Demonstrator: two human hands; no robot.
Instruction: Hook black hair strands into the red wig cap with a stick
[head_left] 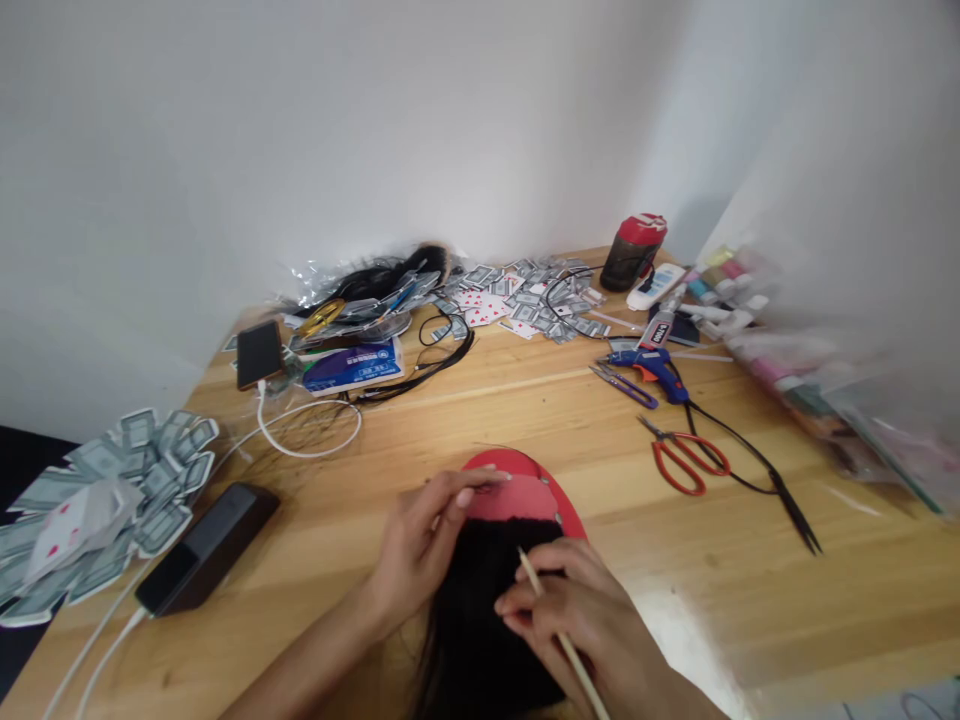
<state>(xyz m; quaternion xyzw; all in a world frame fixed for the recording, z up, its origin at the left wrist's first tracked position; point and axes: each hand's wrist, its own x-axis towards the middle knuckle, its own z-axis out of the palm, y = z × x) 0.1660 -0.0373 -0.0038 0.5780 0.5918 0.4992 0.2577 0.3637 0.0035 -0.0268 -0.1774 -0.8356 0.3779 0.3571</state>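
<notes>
A red oval base (573, 512) lies on the table in front of me, with a thick layer of black hair (480, 600) hanging over its near part. My left hand (427, 535) rests at the base's left side, its thumb and forefinger brought close together over the red surface. Dark wisps show by those fingertips, but what they pinch is too small to make out. In my right hand (566, 605) is a thin wooden stick (571, 655), slanting up with its tip above the hair. The right fingertips are close to the hair; contact cannot be told.
Red-handled scissors (690, 462), a blue glue gun (652, 368), tweezers (796, 515) and thread snips (624, 385) lie right. Left are a phone (259, 355), a dark device on a cable (210, 548) and a banknote-print fan (97, 460). Cut paper pieces and cards (484, 308) lie behind.
</notes>
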